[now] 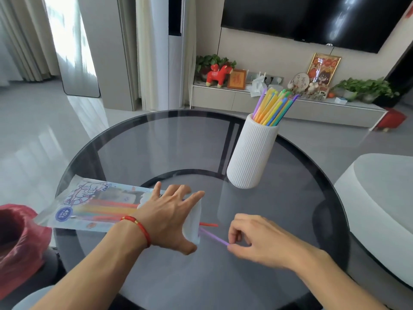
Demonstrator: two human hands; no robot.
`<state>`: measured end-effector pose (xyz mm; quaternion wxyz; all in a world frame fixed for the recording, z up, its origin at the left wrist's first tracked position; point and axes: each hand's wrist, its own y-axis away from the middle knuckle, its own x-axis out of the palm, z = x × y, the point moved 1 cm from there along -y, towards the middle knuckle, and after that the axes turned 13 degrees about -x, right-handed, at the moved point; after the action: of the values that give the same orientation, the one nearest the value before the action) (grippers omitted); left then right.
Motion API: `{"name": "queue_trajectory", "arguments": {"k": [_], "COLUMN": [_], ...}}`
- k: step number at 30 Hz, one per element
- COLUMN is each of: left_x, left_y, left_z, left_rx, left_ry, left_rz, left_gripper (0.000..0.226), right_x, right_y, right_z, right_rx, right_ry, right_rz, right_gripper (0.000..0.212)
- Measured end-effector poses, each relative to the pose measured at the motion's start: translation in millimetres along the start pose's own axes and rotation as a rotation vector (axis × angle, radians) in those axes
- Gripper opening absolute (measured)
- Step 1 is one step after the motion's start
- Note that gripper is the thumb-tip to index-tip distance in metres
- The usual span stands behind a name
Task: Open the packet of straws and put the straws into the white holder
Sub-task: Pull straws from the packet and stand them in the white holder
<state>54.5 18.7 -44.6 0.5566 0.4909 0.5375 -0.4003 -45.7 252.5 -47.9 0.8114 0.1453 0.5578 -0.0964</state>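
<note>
The clear straw packet lies flat at the left of the round glass table, with coloured straws still inside. My left hand presses on the packet's open right end with fingers spread. A purple straw sticks out of the opening, and my right hand pinches its free end. A red straw also pokes out just above it. The white ribbed holder stands at the table's right, filled with several coloured straws.
A bin lined with a red bag sits at the table's left edge. A grey-white sofa curves along the right. A TV cabinet with ornaments and plants stands beyond the table.
</note>
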Motion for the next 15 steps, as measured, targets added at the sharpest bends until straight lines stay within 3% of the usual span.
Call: {"name": "queue_trajectory", "arguments": {"k": [6, 10, 12, 15], "left_x": [-7, -15, -20, -29], "left_y": [3, 7, 9, 9], "left_z": [-13, -20, -27, -41], "left_rx": [-0.004, 0.018, 0.045, 0.104], "left_ry": [0.004, -0.066, -0.136, -0.254], "left_rz": [-0.133, -0.184, -0.236, -0.286], "left_gripper": [0.099, 0.095, 0.090, 0.082], "right_x": [4, 9, 12, 16], "right_y": [-19, -23, -26, -30], "right_z": [7, 8, 11, 21], "right_rx": [0.058, 0.303, 0.380, 0.466], "right_ry": [-0.034, -0.371, -0.554, -1.022], "right_rz": [-0.272, -0.471, -0.488, -0.472], "right_gripper": [0.019, 0.030, 0.036, 0.039]}}
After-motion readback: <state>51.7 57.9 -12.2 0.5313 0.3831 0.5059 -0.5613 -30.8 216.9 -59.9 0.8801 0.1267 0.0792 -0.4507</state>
